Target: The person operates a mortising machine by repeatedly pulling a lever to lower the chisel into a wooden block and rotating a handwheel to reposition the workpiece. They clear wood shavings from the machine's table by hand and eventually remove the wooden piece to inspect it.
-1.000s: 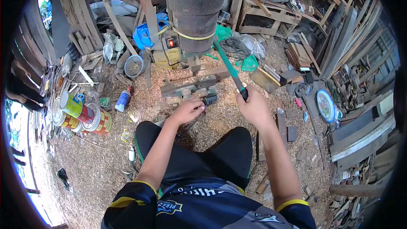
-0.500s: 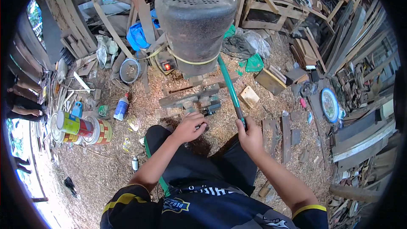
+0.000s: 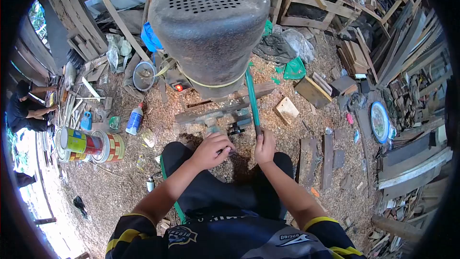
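Note:
My right hand [image 3: 264,147] is closed around the dark grip of a long green-handled tool [image 3: 252,96]. Its far end passes behind a big dark drum [image 3: 203,33] with a perforated top, so the tool's head is hidden. My left hand [image 3: 212,150] is curled over something between my knees that I cannot make out. Just beyond those fingers lie worn wooden beams [image 3: 215,114] on the shavings. A small black fitting [image 3: 235,128] sits between my two hands.
A blue-labelled bottle [image 3: 135,120] and stacked paint tins [image 3: 79,142] stand to the left. A person [image 3: 26,108] crouches at far left. Planks [image 3: 327,160], a wood block [image 3: 286,110] and a round blue-rimmed object [image 3: 380,122] lie to the right.
My right hand has moved left and slightly up with the green-handled tool, closer to my left hand. The drum appears larger, and the view has shifted.

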`<control>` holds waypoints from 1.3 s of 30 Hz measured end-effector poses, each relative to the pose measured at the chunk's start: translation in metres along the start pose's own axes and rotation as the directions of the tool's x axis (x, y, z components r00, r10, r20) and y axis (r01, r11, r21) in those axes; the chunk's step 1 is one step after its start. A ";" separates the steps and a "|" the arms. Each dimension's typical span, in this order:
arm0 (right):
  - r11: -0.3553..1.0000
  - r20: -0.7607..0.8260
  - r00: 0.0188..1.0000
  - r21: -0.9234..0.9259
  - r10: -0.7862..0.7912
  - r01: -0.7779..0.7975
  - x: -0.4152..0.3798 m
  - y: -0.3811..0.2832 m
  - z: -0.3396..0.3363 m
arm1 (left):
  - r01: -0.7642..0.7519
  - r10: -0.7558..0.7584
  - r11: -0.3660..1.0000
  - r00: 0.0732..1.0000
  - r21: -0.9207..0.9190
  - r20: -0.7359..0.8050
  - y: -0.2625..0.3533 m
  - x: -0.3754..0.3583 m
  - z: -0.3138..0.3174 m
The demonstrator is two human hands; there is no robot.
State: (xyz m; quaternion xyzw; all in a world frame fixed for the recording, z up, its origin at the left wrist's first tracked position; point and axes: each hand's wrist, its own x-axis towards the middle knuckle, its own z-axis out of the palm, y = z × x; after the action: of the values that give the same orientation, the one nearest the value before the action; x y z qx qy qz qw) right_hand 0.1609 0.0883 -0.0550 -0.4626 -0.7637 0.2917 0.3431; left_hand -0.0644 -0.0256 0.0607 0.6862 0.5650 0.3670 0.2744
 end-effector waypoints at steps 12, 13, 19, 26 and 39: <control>0.997 0.042 0.996 -0.006 0.082 -0.082 0.013 0.046 0.063 | -0.001 0.002 0.998 1.000 0.067 -0.008 0.007 0.001 0.003; 0.996 0.045 0.995 -0.007 0.085 -0.085 0.010 0.045 0.061 | 0.002 -0.002 0.998 1.000 0.064 -0.006 0.009 -0.001 0.005; 0.998 -0.010 0.998 -0.012 0.068 -0.068 0.012 0.037 0.060 | -0.089 0.130 0.974 0.973 0.209 -0.191 0.009 -0.006 0.013; 0.977 -0.003 0.981 -0.091 0.193 -0.192 -0.005 0.000 0.019 | -0.008 0.132 0.952 0.913 0.306 -0.386 0.013 -0.017 0.025; 0.975 -0.009 0.982 0.110 -0.191 0.191 0.018 -0.192 -0.191 | 0.095 0.085 0.934 0.877 0.343 -0.473 -0.006 -0.022 0.039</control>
State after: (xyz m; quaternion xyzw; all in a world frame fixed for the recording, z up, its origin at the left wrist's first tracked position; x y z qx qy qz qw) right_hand 0.2090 0.0524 0.2091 -0.3672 -0.7876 0.2997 0.3938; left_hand -0.0380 -0.0439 0.0297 0.6102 0.6740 0.4163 -0.0022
